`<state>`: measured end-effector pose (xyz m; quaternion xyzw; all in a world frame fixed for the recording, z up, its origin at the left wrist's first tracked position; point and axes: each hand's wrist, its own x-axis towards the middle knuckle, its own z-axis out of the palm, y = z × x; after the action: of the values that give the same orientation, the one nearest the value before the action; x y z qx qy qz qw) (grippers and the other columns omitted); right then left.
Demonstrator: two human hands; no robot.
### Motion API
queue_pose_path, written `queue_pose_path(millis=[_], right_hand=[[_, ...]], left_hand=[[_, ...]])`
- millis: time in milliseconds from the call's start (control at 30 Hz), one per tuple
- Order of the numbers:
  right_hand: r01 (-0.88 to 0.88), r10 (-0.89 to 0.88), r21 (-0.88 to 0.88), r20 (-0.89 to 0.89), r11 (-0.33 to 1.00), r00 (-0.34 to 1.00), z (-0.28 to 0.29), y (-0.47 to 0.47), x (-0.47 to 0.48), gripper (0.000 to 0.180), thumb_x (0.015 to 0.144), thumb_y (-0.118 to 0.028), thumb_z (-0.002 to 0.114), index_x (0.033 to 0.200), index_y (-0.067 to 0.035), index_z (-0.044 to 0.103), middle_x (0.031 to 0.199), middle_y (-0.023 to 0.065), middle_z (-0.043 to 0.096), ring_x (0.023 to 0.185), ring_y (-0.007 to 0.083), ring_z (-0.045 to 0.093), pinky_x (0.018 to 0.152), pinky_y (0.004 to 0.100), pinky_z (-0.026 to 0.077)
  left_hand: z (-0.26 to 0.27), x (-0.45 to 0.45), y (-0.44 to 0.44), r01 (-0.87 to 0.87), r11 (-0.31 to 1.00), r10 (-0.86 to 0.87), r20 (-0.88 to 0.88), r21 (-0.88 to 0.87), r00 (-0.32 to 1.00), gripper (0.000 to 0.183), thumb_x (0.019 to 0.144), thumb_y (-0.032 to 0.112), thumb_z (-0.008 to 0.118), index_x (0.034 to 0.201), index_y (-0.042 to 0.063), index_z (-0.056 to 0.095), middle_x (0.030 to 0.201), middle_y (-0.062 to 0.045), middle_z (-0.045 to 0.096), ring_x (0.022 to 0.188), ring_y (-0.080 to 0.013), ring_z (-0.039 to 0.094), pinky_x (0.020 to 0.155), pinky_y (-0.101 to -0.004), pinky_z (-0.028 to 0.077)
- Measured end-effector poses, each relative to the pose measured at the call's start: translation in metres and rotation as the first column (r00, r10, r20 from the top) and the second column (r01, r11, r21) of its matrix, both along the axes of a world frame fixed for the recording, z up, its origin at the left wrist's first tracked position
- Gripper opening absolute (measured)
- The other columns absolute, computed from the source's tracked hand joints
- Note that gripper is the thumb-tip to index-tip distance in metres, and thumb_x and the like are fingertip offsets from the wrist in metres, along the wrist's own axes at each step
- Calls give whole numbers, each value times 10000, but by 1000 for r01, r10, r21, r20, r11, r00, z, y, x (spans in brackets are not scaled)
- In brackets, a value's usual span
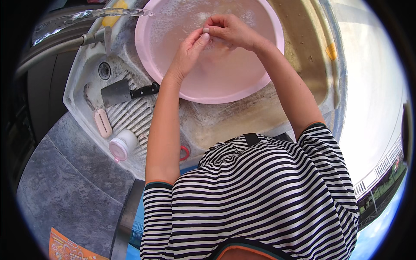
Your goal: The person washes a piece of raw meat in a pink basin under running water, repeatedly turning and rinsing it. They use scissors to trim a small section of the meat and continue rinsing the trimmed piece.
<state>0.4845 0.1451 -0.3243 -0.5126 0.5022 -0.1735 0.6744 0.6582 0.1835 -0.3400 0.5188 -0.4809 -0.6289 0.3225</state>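
My left hand [194, 45] and my right hand [227, 31] meet above cloudy pinkish water in a large pink plastic basin [208, 99]. Their thumbs and fingertips are pinched close together at a small thing that is mostly hidden; a pale, reddish bit shows just under the fingers, too unclear to name. Foam floats on the water near the far side. A stream of water [97, 13] comes from the upper left and ends at the basin's left part.
Left of the basin, a cleaver [117, 92] with a black handle, a pink peeler-like tool [103, 123] and a lidded white jar [125, 143] lie on the sink's ribbed drainboard [130, 113]. A metal pipe [52, 52] reaches in from the left. A red ring-shaped handle [185, 152] shows beside my left arm.
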Motion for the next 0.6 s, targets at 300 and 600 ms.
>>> queue_pose_path(millis=[300,600], right_hand=[[-162,48,-431,-262,888,964,-28,-22,-5,217,827,-229,641,901,-25,643,770,104,660,680,185,612,648,318,484],[-21,-602,-968,-171,249,780,-7,9,-2,225,831,-257,649,928,-53,639,817,79,651,707,176,611,670,307,493]], left_hand=[[-15,19,16,62,923,-58,-23,379,998,228,899,274,581,893,52,632,778,13,599,684,-60,501,644,-210,410],[-14,37,23,-153,933,143,55,325,988,176,904,236,579,853,71,611,712,28,567,657,-62,512,662,-198,420]])
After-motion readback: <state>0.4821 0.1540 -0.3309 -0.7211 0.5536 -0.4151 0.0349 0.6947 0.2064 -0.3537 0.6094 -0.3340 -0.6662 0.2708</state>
